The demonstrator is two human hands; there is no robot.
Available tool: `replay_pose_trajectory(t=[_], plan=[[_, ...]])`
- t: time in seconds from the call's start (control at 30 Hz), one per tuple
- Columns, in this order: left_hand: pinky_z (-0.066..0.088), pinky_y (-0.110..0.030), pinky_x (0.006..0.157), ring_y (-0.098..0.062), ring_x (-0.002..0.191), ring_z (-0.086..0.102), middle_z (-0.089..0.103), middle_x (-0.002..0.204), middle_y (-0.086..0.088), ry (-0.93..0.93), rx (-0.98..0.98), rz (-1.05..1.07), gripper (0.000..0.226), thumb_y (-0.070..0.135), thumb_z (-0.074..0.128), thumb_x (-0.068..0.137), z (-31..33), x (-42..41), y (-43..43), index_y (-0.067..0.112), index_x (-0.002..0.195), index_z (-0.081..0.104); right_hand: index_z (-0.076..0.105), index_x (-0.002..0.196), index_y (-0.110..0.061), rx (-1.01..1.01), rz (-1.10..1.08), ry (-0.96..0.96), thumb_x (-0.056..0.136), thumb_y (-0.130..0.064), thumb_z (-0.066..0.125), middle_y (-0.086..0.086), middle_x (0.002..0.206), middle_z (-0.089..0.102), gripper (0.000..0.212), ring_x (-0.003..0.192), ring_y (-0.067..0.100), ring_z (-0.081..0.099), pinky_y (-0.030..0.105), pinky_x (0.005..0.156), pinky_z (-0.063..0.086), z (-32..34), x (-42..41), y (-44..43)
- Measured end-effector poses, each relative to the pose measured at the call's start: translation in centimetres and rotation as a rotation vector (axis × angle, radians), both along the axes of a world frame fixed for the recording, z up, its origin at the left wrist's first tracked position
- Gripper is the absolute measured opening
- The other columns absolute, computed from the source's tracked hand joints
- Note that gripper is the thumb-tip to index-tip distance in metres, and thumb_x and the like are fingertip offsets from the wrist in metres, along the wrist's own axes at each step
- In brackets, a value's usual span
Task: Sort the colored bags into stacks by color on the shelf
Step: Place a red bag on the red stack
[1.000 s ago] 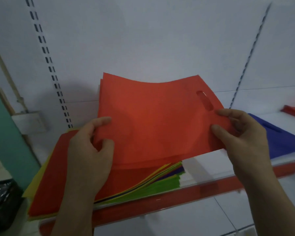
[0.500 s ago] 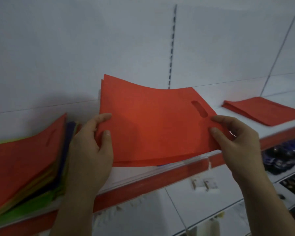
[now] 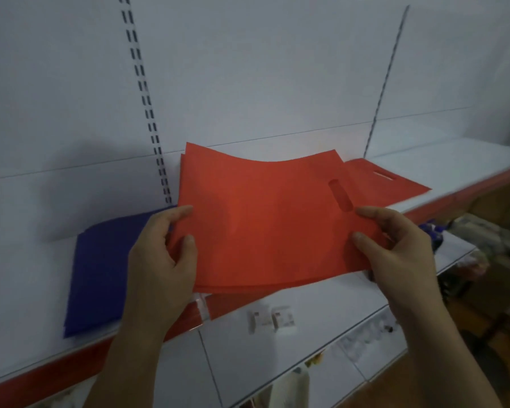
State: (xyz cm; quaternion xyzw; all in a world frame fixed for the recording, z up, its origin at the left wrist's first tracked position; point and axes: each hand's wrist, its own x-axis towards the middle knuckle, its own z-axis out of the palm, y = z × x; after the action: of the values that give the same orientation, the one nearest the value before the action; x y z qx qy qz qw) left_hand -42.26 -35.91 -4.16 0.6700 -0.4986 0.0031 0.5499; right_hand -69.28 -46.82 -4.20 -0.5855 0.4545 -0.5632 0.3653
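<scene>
Since half a second ago we have carried our red bags [image 3: 262,228] along the shelf [image 3: 454,156]: the mixed pile has left view, a blue stack [image 3: 100,275] lies at our left and the red stack [image 3: 395,179] sits just behind the bags' right edge. Our left hand [image 3: 162,260] and right hand [image 3: 398,251] each pinch a side edge, fingers [image 3: 361,241] curled, thumbs on top, holding the bags above the shelf front.

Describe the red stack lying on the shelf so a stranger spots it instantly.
Follow the white shelf to the thin slotted upright on the right. At its foot lies a flat red bag stack, handle slot showing. Unlike the curved red bags held up in front, it lies flat; the blue stack lies left.
</scene>
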Motion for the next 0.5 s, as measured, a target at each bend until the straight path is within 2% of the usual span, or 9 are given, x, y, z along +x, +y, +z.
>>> replay_pose_trajectory(t=[0.1,0.13,0.2,0.27,0.37,0.5], plan=[[0.041,0.002,0.078,0.016,0.105,0.051,0.057,0.126,0.014,-0.006,0.014,-0.036,0.040,0.012,0.061,0.093,-0.3,-2.4,-3.7,0.026,0.131,0.059,0.067,0.107,-0.037,0.010,-0.040,0.026,0.092,-0.007,0.066,-0.019,0.109,0.062,0.034,0.095,0.014,0.065,0.044,0.070,0.063,-0.7,-2.4,-3.3],[0.040,0.002,0.079,0.018,0.105,0.050,0.057,0.126,0.014,-0.010,0.017,-0.041,0.041,0.013,0.062,0.093,-0.5,-3.1,-5.1,0.026,0.131,0.059,0.067,0.107,-0.037,0.003,-0.053,0.043,0.092,-0.007,0.066,-0.021,0.107,0.062,0.035,0.093,0.010,0.065,0.039,0.068,0.063,-0.9,-3.1,-4.6],[0.037,0.004,0.080,0.021,0.105,0.048,0.057,0.125,0.015,-0.013,0.021,-0.050,0.043,0.012,0.064,0.091,-0.8,-4.5,-7.6,0.025,0.131,0.059,0.067,0.106,-0.037,-0.022,-0.068,0.068,0.090,-0.005,0.066,-0.024,0.105,0.061,0.036,0.090,0.004,0.065,0.022,0.064,0.059,-1.0,-4.4,-7.0],[0.036,0.005,0.080,0.022,0.104,0.047,0.055,0.125,0.017,-0.009,0.025,-0.074,0.044,0.014,0.064,0.091,-0.9,-5.9,-10.2,0.027,0.132,0.058,0.068,0.107,-0.033,-0.060,-0.078,0.087,0.089,-0.001,0.067,-0.020,0.108,0.064,0.037,0.089,0.001,0.065,0.015,0.063,0.056,-0.6,-5.5,-9.8],[0.041,-0.001,0.079,0.018,0.106,0.049,0.054,0.123,0.019,0.004,0.059,-0.102,0.045,0.015,0.063,0.092,-1.2,-8.0,-13.8,0.029,0.134,0.055,0.068,0.110,-0.028,-0.073,-0.078,0.151,0.087,0.000,0.067,-0.019,0.108,0.064,0.036,0.092,0.004,0.066,0.016,0.067,0.057,-0.1,-7.1,-14.1],[0.052,-0.028,0.088,-0.004,0.106,0.057,0.052,0.124,0.017,-0.015,0.121,-0.118,0.048,0.021,0.063,0.092,-1.1,-10.4,-18.2,0.031,0.137,0.052,0.068,0.112,-0.024,-0.069,-0.078,0.154,0.087,0.001,0.067,-0.008,0.112,0.067,0.035,0.096,0.010,0.066,0.021,0.070,0.058,-0.1,-8.9,-19.1]])
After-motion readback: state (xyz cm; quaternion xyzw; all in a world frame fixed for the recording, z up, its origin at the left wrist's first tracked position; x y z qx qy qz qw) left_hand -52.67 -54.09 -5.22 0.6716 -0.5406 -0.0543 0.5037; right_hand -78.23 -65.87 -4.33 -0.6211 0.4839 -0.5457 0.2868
